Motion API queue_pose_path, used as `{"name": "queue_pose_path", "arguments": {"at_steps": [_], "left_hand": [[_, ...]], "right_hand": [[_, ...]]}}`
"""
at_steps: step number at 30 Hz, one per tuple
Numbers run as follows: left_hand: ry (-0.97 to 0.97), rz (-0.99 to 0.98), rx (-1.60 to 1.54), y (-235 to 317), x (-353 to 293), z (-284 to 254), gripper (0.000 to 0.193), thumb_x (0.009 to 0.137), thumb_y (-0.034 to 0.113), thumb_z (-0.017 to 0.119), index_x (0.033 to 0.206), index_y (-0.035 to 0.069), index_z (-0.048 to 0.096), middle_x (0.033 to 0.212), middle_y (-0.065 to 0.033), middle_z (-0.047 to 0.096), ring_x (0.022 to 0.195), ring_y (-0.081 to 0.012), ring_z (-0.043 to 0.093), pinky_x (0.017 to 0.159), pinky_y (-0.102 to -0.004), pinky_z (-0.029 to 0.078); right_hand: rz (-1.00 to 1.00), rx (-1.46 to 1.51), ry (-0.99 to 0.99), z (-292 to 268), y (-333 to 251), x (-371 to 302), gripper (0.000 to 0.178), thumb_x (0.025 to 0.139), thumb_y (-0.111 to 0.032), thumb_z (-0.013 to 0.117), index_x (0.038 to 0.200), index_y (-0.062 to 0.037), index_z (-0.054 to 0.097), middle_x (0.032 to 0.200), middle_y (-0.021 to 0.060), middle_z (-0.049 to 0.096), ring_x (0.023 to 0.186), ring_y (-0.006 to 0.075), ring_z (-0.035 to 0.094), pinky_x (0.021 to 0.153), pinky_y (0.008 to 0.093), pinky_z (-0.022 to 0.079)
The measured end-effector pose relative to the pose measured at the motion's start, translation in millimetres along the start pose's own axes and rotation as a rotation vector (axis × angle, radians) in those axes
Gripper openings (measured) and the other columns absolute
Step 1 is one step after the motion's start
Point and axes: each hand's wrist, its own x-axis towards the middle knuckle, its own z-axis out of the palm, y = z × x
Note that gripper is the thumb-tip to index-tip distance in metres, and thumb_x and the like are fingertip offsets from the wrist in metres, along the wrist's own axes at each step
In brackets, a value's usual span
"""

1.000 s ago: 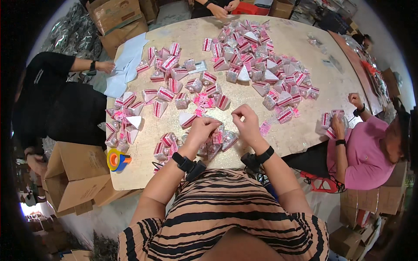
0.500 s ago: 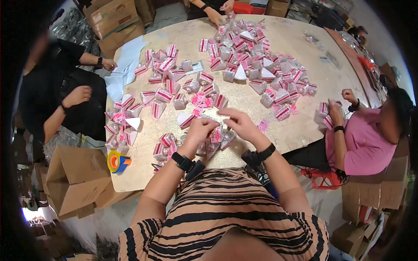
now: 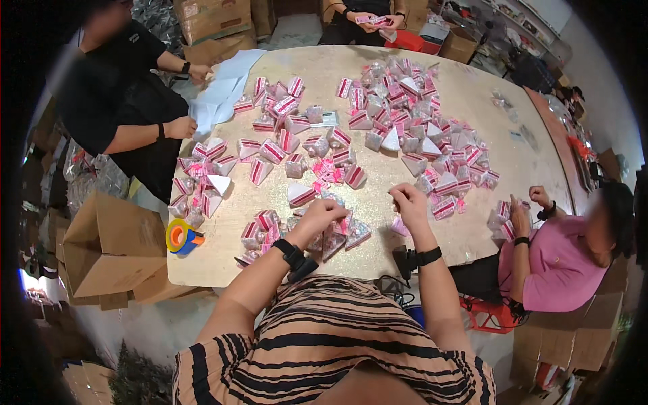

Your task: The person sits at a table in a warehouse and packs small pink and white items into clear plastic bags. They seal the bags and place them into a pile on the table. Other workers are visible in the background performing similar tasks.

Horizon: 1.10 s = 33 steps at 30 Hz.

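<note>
My left hand (image 3: 322, 217) is closed, thumb and fingertips pinched together, over a small group of clear-bagged, cake-slice-shaped packs (image 3: 358, 233) at the near table edge. Pink shows beside its fingertips, but what they hold is hidden. To the right, my right hand (image 3: 410, 205) is raised apart from the packs with its fingers curled in; anything in its pinch is too small to make out. A pink card (image 3: 399, 227) lies by the right wrist. Beyond my left hand are a single wedge pack (image 3: 300, 194) and a heap of pink tags (image 3: 328, 171).
Piles of similar wedge packs (image 3: 412, 101) cover the table (image 3: 472, 243). A tape roll (image 3: 178, 236) sits at the left edge, white sheets (image 3: 226, 84) farther back. Co-workers are at the left (image 3: 128, 101), right (image 3: 560, 256) and far side (image 3: 364, 27). An open carton (image 3: 111, 246) stands lower left.
My right hand has drawn away from my left, out to the right. My left hand stays over the packs. The view has shifted; the far co-worker's hands now hold pink cards.
</note>
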Motion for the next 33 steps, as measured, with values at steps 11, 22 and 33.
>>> {"name": "queue_pose_path", "arguments": {"at_steps": [11, 22, 33], "left_hand": [[-0.158, 0.096, 0.111, 15, -9, 1, 0.022, 0.088, 0.016, 0.057, 0.101, 0.001, 0.065, 0.086, -0.0055, 0.066, 0.073, -0.0076, 0.057, 0.06, -0.0249, 0.046], [0.012, -0.207, -0.289, 20, -7, 12, 0.021, 0.088, 0.015, 0.055, 0.089, -0.001, 0.067, 0.072, -0.0041, 0.063, 0.059, -0.0081, 0.054, 0.051, -0.0215, 0.042], [0.027, -0.317, -0.627, 4, 3, 12, 0.013, 0.091, 0.014, 0.052, 0.093, 0.003, 0.058, 0.071, -0.0023, 0.059, 0.054, -0.0061, 0.049, 0.044, -0.0167, 0.035]], "right_hand": [[-0.756, -0.866, -0.407, 55, -8, -25, 0.007, 0.075, -0.013, 0.056, 0.075, -0.0059, 0.055, 0.071, 0.0115, 0.056, 0.067, 0.031, 0.059, 0.058, 0.0409, 0.046], [-0.491, -0.547, -0.128, 59, -8, -9, 0.012, 0.079, -0.015, 0.059, 0.086, -0.0059, 0.062, 0.074, 0.0133, 0.057, 0.072, 0.0319, 0.058, 0.065, 0.0399, 0.046], [0.314, 0.215, -0.341, 66, 12, -21, 0.026, 0.091, -0.011, 0.049, 0.114, 0.0001, 0.055, 0.078, 0.0085, 0.064, 0.071, 0.0122, 0.062, 0.062, 0.0213, 0.049]]}}
